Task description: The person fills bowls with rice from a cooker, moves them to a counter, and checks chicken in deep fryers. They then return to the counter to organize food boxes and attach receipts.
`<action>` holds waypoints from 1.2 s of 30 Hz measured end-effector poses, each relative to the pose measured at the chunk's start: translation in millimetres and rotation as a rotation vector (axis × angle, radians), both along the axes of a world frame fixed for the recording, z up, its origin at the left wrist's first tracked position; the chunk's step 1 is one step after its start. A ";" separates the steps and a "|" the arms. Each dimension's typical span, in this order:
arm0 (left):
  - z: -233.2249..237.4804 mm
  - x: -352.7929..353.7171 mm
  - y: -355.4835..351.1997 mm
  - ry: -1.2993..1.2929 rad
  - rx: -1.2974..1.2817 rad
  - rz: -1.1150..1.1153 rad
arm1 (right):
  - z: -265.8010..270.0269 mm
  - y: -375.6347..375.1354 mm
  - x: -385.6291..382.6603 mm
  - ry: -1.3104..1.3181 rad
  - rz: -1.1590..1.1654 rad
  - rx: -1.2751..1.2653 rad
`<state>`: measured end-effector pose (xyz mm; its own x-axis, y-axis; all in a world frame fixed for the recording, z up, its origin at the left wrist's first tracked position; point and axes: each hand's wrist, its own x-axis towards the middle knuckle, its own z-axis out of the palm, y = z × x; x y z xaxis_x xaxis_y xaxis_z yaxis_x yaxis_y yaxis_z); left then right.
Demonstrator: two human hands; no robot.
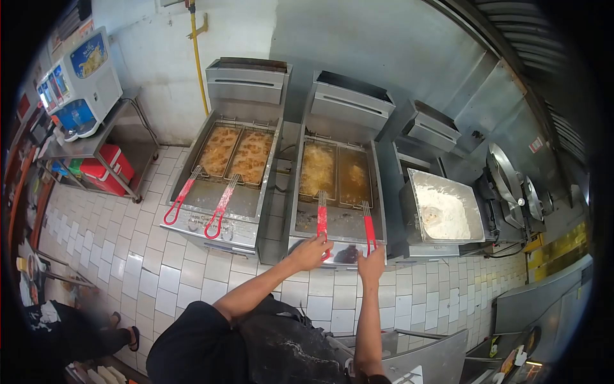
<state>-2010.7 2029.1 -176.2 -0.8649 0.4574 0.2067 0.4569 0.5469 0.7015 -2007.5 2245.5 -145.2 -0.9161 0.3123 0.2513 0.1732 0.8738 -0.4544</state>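
My left hand [310, 253] is closed round the lower end of a red fry basket handle [322, 221]. That fry basket [318, 168] sits in the left half of the middle fryer [300, 211], with pale pieces in bubbling oil. My right hand [371, 263] grips the end of the neighbouring red handle [369, 229]; its fingertips are partly hidden. The right fry basket [354, 176] is in the same fryer, in browner oil with a patch of bubbles. Both handles point toward me.
The left fryer [220, 192] holds two baskets of browned pieces in bubbling oil, their red handles [221, 210] jutting forward. A metal tub of white flour [444, 208] stands at right. A drinks dispenser [86, 83] and red cooler [109, 169] are at left. Another person's sandalled foot [133, 338] shows lower left.
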 end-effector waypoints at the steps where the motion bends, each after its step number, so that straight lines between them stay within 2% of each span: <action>1: 1.2 -5.1 2.8 0.132 -0.047 0.011 | 0.8 5.3 -13.2 -0.004 -0.002 0.003; 2: 1.9 -5.7 5.5 0.262 -0.095 0.017 | 6.7 7.4 -25.8 -0.177 -0.032 -0.009; 3: 4.0 -3.5 8.6 0.256 -0.095 0.010 | 8.1 10.0 -29.9 -0.349 -0.062 -0.023; 5: 12.1 -5.6 14.2 0.118 0.068 -0.011 | 3.5 17.1 -30.9 -0.306 -0.074 -0.027; 8: 37.4 -0.4 -7.9 0.076 0.139 0.026 | -0.6 4.4 -37.6 -0.256 -0.096 0.002; 9: 25.9 -10.3 -9.5 0.075 0.129 0.029 | -7.8 -6.3 -39.1 -0.273 -0.123 0.011; 11: -1.5 -0.1 -2.0 0.063 0.006 -0.064 | -24.1 -2.7 -25.8 -0.221 -0.165 -0.020; 13: -4.9 -4.5 5.8 0.116 0.036 -0.070 | -22.1 16.2 -32.5 -0.148 -0.136 -0.095; 14: 1.2 1.3 9.8 0.084 0.072 -0.002 | -37.4 30.4 -31.7 -0.107 -0.074 -0.082; 15: 8.4 5.7 12.3 0.055 0.107 0.073 | -23.3 28.7 -23.8 -0.112 -0.081 -0.079; 18: 21.8 15.1 8.7 0.064 0.047 0.093 | 3.1 21.6 -9.0 -0.105 -0.040 -0.184; 20: 31.8 26.4 6.4 0.069 0.042 0.109 | -4.8 21.7 9.7 0.254 0.053 -0.174; 23: 47.2 52.1 0.6 0.063 0.032 0.175 | -25.7 10.5 61.7 0.384 -0.033 -0.296; 26: 43.6 71.8 -9.5 0.031 0.074 0.161 | -67.3 -4.1 129.7 0.332 -0.152 -0.367; 28: 35.4 79.1 -14.7 -0.080 0.196 0.171 | -101.6 -11.3 176.5 0.065 -0.158 -0.411; 29: 34.5 83.7 -18.3 -0.071 0.229 0.144 | -109.9 -14.1 194.4 0.083 -0.269 -0.422; 31: 22.9 84.4 -21.1 0.038 0.225 0.072 | -126.5 -13.9 233.0 -0.163 -0.129 -0.332; 32: 23.9 85.8 -23.2 0.017 0.199 0.036 | -145.8 -9.0 243.3 -0.175 -0.097 -0.390; 33: 26.1 89.8 -13.6 -0.167 0.323 0.079 | -158.6 -1.2 251.0 -0.177 -0.073 -0.447; 34: 26.9 88.4 -10.6 -0.099 0.212 0.006 | -147.9 2.2 250.8 -0.265 -0.098 -0.450; 35: 18.1 86.7 -9.4 -0.288 0.193 -0.017 | -129.2 0.4 252.1 -0.253 -0.205 -0.460; 36: 21.0 92.0 0.5 -0.260 0.183 -0.077 | -106.5 3.8 251.9 -0.234 -0.269 -0.513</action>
